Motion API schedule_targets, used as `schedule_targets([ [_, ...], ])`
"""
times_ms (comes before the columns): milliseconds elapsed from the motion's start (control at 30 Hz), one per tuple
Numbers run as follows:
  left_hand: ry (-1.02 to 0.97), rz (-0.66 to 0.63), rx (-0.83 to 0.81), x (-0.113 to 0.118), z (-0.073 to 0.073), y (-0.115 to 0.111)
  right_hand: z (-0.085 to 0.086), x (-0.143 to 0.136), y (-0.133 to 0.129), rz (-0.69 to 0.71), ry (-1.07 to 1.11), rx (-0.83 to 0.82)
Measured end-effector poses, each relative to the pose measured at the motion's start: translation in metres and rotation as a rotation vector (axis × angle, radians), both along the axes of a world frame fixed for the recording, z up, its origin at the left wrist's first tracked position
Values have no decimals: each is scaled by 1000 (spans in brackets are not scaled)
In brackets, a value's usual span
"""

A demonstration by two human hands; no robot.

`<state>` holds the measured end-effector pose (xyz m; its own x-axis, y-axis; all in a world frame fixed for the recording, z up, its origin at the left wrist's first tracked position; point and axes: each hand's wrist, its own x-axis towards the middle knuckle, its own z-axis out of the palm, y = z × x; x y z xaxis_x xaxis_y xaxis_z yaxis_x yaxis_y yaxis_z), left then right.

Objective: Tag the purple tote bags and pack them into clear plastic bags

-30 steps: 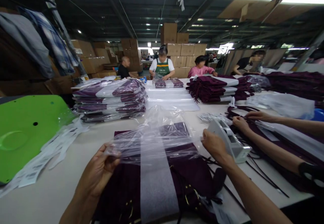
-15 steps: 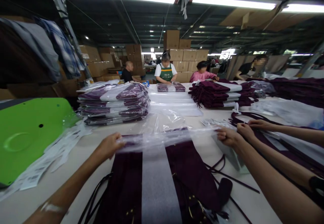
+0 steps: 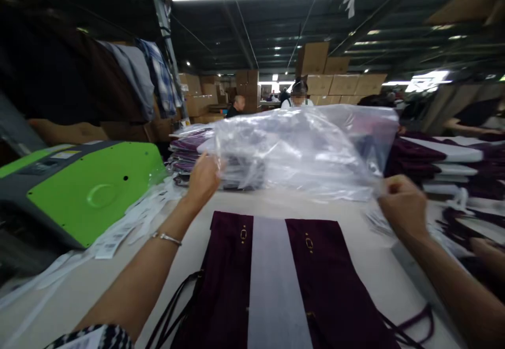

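Plastic bag between our left hand and right hand, each grip clamped on it, maroon garment on counter

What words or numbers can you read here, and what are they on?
No text is clear enough to read.
White paper labels: printing too blurred.
Sticker on the green machine: too small.
Cardboard boxes: any marks too small.

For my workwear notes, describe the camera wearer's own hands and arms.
The left hand and right hand are ungloved. A thin silvery bracelet circles the left forearm; black-and-white patterned cloth, apparently a sleeve, shows near the elbow. The right forearm shows no sleeve or bracelet.
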<state>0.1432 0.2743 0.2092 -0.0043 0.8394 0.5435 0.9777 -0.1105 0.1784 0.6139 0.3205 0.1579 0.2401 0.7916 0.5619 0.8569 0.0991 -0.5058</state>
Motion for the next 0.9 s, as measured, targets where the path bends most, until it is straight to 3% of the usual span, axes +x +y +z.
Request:
schedule_targets([
  [100, 39, 62, -287, -5, -84, 3, -81, -40, 18, 58, -33, -178],
  [167, 38, 109, -395, -4, -128, -1, -122, -53, 31, 74, -101, -315],
  [233, 22, 177, -438, -3, -158, -8, -151, -55, 38, 53, -159, -412],
  [300, -4, 241, -446, -2, -175, -13, -166, -50, 40, 22, -208, -468],
  [400, -70, 283, -465, -8, -182, -11, -172, -44, 38, -5, -263, -516],
  [500, -184, 271, -527, -21, -178, -2, -170, -37, 41, 10, -276, -568],
  [700, -454, 95, -607, -36, -167, 2, -161, -18, 54, 201, -155, -615],
  [800, -706, 17, -566, -31, -169, -8, -147, -17, 56, 231, 52, -599],
  [900, -938, 38, -432, -23, -169, -17, -126, -20, 62, 195, 537, -545],
])
